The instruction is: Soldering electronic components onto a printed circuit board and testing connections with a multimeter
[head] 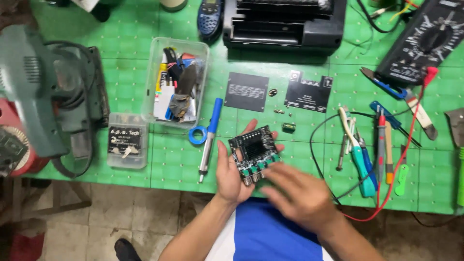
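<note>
From the head camera, the left hand [232, 176] lies palm up over the near edge of the green gridded mat surface [314, 159], and its grip is a loose cradle, fingers curled up around a small black circuit board with a finned heat sink and a row of green-ringed knobs [253, 152]. The board rests on the palm, tilted, knobs toward the person. The right hand [297, 193] is blurred, palm down, its fingertips [270, 175] at the knob edge of the board; whether its grip closes on anything cannot be told.

Just left of the left hand a blue-handled soldering iron with a metal barrel [209, 137] lies on the surface, touching a blue tape ring [197, 135]. Beyond the board lie two flat black rectangular panels [246, 91] [308, 92], with a few small screws between them and a small green cylinder-shaped component [289, 127] nearby. A clear plastic tub of mixed parts [176, 82] stands to the left, with a smaller clear lidded box [127, 140] beside it. To the right lie teal-handled pliers [357, 162], screwdrivers and a red test lead [401, 159] running up to a black dial multimeter [425, 41].
</note>
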